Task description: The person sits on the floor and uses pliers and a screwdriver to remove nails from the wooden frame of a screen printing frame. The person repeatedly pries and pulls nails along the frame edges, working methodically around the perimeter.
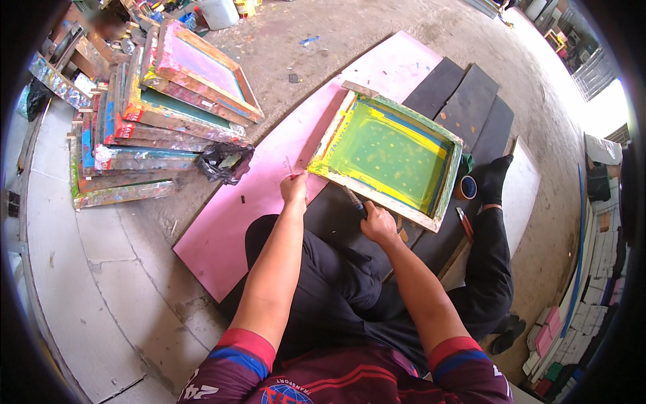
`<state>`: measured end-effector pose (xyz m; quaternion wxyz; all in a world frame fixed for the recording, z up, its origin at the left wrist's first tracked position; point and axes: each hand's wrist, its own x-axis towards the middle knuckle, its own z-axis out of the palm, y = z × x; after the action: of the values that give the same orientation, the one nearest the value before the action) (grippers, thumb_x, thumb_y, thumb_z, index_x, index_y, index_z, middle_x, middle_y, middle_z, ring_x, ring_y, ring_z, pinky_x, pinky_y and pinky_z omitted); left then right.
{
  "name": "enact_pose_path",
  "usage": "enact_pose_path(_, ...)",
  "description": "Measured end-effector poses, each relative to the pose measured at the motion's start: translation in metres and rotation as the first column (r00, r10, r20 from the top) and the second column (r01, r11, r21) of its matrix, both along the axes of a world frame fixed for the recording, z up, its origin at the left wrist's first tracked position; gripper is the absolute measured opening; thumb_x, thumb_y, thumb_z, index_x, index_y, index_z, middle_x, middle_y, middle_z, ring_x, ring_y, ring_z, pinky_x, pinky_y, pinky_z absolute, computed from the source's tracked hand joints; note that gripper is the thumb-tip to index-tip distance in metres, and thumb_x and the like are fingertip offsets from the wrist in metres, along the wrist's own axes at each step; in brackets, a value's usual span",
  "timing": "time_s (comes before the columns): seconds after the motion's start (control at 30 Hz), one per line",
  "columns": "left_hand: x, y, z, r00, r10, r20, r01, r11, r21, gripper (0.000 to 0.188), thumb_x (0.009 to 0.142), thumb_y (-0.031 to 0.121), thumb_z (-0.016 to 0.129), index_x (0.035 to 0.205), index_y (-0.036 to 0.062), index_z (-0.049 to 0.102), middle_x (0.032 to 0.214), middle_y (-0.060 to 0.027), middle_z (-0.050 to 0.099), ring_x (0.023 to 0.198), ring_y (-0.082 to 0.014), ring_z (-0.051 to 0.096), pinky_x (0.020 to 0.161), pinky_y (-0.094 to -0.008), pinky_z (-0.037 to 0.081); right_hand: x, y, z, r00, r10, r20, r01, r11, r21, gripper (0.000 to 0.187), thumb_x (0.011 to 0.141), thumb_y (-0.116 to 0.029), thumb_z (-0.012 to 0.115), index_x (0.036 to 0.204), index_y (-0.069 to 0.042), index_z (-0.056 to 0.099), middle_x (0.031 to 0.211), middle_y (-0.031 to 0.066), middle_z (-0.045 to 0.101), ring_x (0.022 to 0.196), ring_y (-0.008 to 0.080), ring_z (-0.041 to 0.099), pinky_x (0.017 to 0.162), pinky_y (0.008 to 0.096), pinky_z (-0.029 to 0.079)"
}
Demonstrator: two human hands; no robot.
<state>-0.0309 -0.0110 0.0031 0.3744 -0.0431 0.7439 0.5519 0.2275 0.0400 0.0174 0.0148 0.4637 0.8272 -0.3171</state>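
Observation:
A wooden screen printing frame [387,160] with green mesh and yellow ink smears lies tilted over dark panels and a pink board. My left hand [295,189] is closed at its near left corner, apparently gripping the wood; the fingertips are partly hidden. Close to the frame's near edge, my right hand [379,223] wraps around a slim tool [354,200] with a dark handle and a pale narrow end. Its exact kind is unclear. A small ink pot [465,188] sits beside the frame's right side, and a red-handled cutter [465,223] lies nearer my leg.
Many paint-stained frames [145,128] lean in a stack at the left, with a black plastic bag [226,162] beside it. The pink board [222,236] extends under the work. My outstretched leg [490,262] borders the right side. Dark panels [464,101] lie behind the frame.

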Motion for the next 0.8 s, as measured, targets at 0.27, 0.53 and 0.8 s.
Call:
enact_pose_path(0.27, 0.020, -0.006, 0.023, 0.838, -0.518, 0.173, 0.513, 0.855, 0.078, 0.024, 0.094, 0.027, 0.075, 0.101, 0.0065, 0.065, 0.080, -0.0040, 0.065, 0.043, -0.0080, 0.045, 0.038, -0.0277, 0.037, -0.014, -0.011, 0.020, 0.990, 0.100, -0.100, -0.104, 0.994, -0.037, 0.037, 0.079, -0.017, 0.063, 0.111, 0.000, 0.059, 0.093, 0.0328, 0.069, 0.095, 0.0504, 0.067, 0.087, 0.0577, 0.052)
enact_pose_path(0.53, 0.006, -0.001, 0.000, 0.982, -0.143, 0.120, 0.133, 0.987, 0.086, 0.018, 0.095, 0.022, 0.072, 0.096, 0.0047, 0.066, 0.077, -0.0050, 0.065, 0.042, -0.0112, 0.046, 0.036, -0.0297, 0.036, -0.019, 0.008, 0.002, 0.963, -0.109, -0.247, -0.082, 0.754, -0.652, 0.034, 0.084, -0.016, 0.069, 0.113, 0.001, 0.060, 0.091, 0.0151, 0.074, 0.085, 0.0283, 0.074, 0.068, 0.0418, 0.056)
enact_pose_path(0.8, -0.029, 0.001, -0.026, 0.893, 0.447, 0.059, -0.449, 0.892, 0.047, 0.020, 0.092, 0.020, 0.076, 0.085, 0.0034, 0.065, 0.069, -0.0051, 0.062, 0.045, -0.0163, 0.051, 0.037, -0.0325, 0.037, -0.023, 0.027, 0.015, 0.918, -0.347, -0.193, 0.018, 0.522, -0.853, 0.046, 0.088, -0.014, 0.068, 0.129, 0.000, 0.051, 0.087, 0.0146, 0.074, 0.077, 0.0236, 0.072, 0.062, 0.0423, 0.053)
